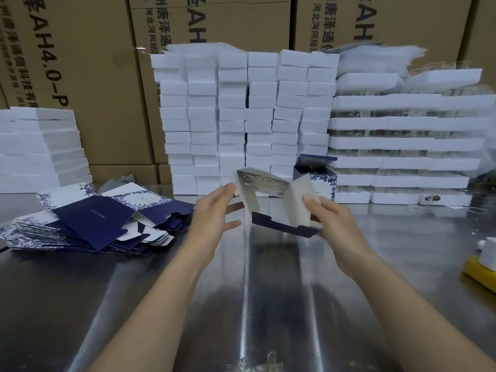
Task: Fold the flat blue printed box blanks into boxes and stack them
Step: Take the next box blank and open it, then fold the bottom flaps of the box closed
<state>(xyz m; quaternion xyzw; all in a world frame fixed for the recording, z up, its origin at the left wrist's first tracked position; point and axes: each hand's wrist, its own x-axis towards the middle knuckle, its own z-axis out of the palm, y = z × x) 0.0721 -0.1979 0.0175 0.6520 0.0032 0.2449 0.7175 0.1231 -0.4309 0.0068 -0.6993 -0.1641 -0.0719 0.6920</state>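
I hold a half-opened blue printed box blank (pixel 271 200) in the air above the steel table (pixel 241 291), its white inside facing me. My left hand (pixel 214 213) touches its left flap with the thumb, the other fingers straight. My right hand (pixel 330 221) pinches the right flap and the dark blue bottom edge. A fanned pile of flat blue blanks (pixel 88 221) lies at the left. One folded blue box (pixel 318 175) stands behind the held blank, against the white stacks.
Tall stacks of white foam blocks (pixel 241 122) fill the back centre, with more white trays (pixel 402 146) at the right and white stacks (pixel 40 146) at the left. Brown cartons (pixel 80 63) form the back wall. A yellow and white object (pixel 483 261) sits at the right edge.
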